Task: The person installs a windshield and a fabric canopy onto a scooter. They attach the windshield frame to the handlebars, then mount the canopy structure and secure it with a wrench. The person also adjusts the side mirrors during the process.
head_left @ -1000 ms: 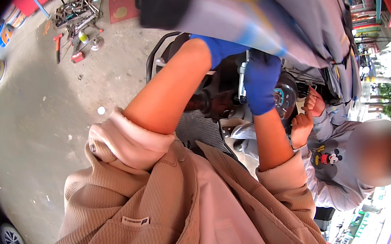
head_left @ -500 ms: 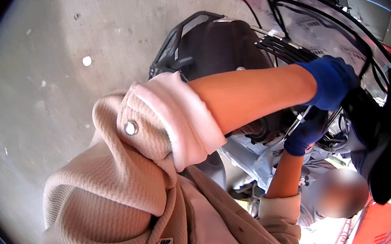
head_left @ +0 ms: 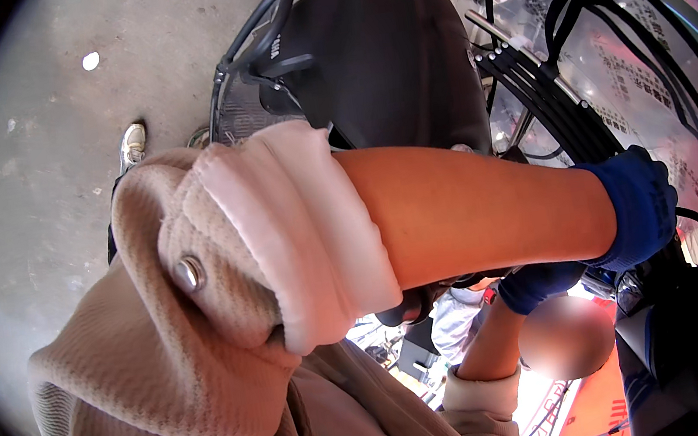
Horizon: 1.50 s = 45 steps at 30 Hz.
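Observation:
My left arm reaches across the picture. My left hand (head_left: pixel 640 204), in a blue knitted glove, is beside a row of black bars (head_left: pixel 530 88) on the frame of a vehicle. Its fingers point away from me, and their grip is hidden. Partly behind that forearm is my right hand (head_left: pixel 543 282), in a blue glove too, its fingers out of sight. Past the hands stands a large clear panel (head_left: pixel 631 84) with black edging and printed marks. A broad dark seat (head_left: pixel 386 67) lies just beyond my left forearm.
A black tubular rail (head_left: pixel 227 58) curves round the seat's far left side. Dark bulky parts (head_left: pixel 687 341) fill the lower right. Another person's head (head_left: pixel 566 338) is close below my right hand. A pale shoe (head_left: pixel 132 145) and a white round scrap (head_left: pixel 90 61) are on the concrete floor.
My view has shifted, and the seat and panel look nearer. Both hands sit lower in the picture, my left one farther right. A thin shiny rod by my right hand is now hidden.

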### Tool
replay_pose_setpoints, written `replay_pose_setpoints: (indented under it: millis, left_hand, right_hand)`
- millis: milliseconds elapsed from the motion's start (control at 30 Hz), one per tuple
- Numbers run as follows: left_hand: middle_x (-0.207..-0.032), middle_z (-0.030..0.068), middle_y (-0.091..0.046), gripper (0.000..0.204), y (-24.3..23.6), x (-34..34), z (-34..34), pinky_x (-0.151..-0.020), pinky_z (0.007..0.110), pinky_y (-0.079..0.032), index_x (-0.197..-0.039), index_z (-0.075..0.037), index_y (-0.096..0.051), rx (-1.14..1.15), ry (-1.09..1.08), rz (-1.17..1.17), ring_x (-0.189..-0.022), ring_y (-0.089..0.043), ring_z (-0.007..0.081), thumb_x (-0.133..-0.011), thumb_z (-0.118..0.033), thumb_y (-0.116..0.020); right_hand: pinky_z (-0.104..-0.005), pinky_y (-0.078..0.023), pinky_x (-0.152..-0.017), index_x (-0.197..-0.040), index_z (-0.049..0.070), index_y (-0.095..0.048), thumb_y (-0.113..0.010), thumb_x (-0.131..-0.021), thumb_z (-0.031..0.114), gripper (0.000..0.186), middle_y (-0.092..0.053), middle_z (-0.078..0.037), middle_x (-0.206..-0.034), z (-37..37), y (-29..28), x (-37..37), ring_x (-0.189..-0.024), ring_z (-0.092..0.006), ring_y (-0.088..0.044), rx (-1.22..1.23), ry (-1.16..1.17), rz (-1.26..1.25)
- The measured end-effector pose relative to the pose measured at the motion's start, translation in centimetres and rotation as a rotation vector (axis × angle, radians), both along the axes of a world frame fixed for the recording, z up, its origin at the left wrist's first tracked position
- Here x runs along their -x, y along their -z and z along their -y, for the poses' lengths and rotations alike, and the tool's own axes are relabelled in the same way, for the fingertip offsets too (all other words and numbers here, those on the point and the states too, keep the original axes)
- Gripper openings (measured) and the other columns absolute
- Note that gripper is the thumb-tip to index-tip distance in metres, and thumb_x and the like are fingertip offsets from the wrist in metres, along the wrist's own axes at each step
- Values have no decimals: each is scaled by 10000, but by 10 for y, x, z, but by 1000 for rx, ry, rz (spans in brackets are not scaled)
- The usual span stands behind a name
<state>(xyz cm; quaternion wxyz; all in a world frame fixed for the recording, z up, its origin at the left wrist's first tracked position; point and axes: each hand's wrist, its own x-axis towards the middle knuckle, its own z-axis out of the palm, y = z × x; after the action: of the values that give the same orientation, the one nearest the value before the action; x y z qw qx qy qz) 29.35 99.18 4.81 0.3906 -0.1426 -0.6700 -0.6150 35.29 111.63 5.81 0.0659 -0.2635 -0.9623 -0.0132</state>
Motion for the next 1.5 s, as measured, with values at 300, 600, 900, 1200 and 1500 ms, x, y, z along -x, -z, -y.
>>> replay_pose_setpoints:
  millis: [300, 600, 900, 1200, 1500]
  left_hand:
    - [-864, 15, -641, 176, -1, 2, 6, -674, 387, -480, -808, -137, -714, 95, 34, 2, -860, -614, 253, -718, -251, -615]
    - [-890, 9, -648, 181, -3, 0, 4, -707, 394, -496, -842, -146, -716, 198, 89, 28, -896, -619, 257, -735, -243, -606]
    - [-905, 5, -658, 166, -2, 6, -1, -732, 383, -522, -841, -164, -708, 161, 114, 18, -907, -642, 245, -748, -245, -597]
    - [-885, 2, -662, 169, 5, 5, 12, -720, 381, -522, -818, -166, -706, 118, 84, 43, -883, -644, 240, -778, -266, -576]
    - [-864, 1, -664, 196, -13, -17, 23, -714, 384, -519, -798, -166, -705, 48, 141, 289, -871, -644, 241, -814, -283, -548]
  right_hand:
    - [-242, -416, -735, -1006, 44, -549, -582, -896, 233, 221, -539, -46, -903, 75, -6, 42, -793, -130, -491, -324, 581, 511]
    - [-247, -398, -696, -950, 70, -514, -591, -891, 241, 196, -489, -34, -846, 87, -5, 52, -752, -136, -466, -266, 584, 502]
    - [-253, -381, -656, -894, 97, -479, -600, -886, 248, 194, -440, -21, -789, 96, -9, 70, -712, -142, -442, -233, 565, 483]
    - [-259, -363, -617, -838, 124, -444, -609, -881, 256, 216, -390, -9, -732, 55, -2, 35, -672, -148, -418, -207, 531, 476]
    - [-251, -386, -648, -892, 108, -470, -592, -892, 236, 176, -442, -13, -789, -40, 13, -3, -712, -140, -459, 213, -419, -354]
